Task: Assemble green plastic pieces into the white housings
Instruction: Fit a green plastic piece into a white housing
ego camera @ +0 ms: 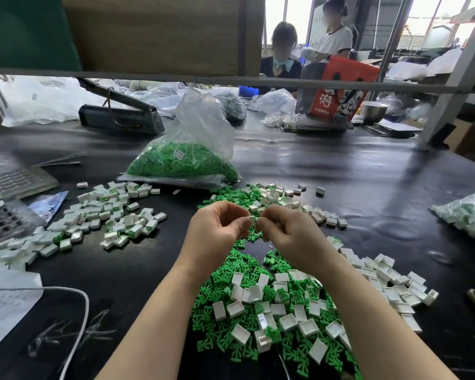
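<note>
Green plastic pieces (239,281), small and forked, lie heaped on the black desk (368,171) right under the person's forearms, mixed with loose white box-shaped plastic housings (285,322). Both hands are raised just above the heap and brought close together: the left hand (217,229) pinches one small white housing (251,220) between thumb and fingertips, and the right hand (288,229) has its fingers curled at that same housing, touching it; whether a green piece sits between those fingers is hidden. The step in hand appears to be seating a green piece into this housing. To do it well, the open mouth of the housing should face the right hand, the piece should go in straight and not tilted, and the push should come along the housing's length until it sits flush. A pile of finished housings with green showing (115,215) lies to the left, well apart from the heap, and a clear plastic bag of green pieces (181,160) stands behind, beyond the hands.
</note>
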Available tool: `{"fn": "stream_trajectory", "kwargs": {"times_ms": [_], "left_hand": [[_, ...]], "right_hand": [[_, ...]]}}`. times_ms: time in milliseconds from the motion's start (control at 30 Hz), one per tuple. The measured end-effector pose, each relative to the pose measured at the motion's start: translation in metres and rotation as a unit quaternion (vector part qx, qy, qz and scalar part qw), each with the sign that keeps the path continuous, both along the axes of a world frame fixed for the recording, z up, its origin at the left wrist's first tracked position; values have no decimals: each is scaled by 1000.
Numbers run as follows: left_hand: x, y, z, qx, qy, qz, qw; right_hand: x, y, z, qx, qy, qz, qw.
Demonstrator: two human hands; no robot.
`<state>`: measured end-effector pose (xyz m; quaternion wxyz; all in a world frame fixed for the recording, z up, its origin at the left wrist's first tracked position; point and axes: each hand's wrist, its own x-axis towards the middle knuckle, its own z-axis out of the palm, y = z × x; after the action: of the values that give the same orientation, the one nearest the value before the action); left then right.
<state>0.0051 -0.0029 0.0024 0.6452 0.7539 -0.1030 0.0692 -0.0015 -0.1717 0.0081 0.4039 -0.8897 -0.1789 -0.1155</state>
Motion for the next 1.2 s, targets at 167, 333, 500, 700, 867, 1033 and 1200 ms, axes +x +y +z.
{"fn": "stream_trajectory", "kwargs": {"times_ms": [167,333,500,700,867,1033,1200], "left_hand": [[-2,-1,0,21,1,-14,1000],[-4,0,0,61,-19,-12,998],[-6,0,2,92,-39,-15,995],[-6,1,3,106,-44,-20,993],[-6,3,2,127,-59,-20,990],[-6,4,1,128,-72,-17,989],[-4,4,2,108,-67,-24,992]], "right_hand": [[0,-2,0,-14,-13,7,1000],[1,-4,0,-38,-5,16,999],[1,-4,0,-46,-11,20,999],[1,-3,-1,-49,-18,26,998],[1,-4,-3,-65,-44,28,997],[1,-5,-5,-53,-33,27,998],[1,-3,-3,-37,-8,26,999]]}}
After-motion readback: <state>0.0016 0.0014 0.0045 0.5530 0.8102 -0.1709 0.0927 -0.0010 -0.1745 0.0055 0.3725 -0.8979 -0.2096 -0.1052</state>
